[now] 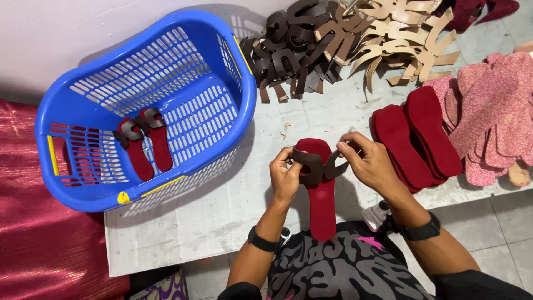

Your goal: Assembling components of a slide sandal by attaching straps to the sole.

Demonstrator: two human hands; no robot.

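Between both hands [286, 176] [369, 164]: one sole [322, 208], one strap [316, 165]; basket [83, 94]: two sandals [145, 143].

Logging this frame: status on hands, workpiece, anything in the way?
Left hand and right hand both gripping dark brown strap across red insole. Blue basket sits apart. Nothing obstructing.
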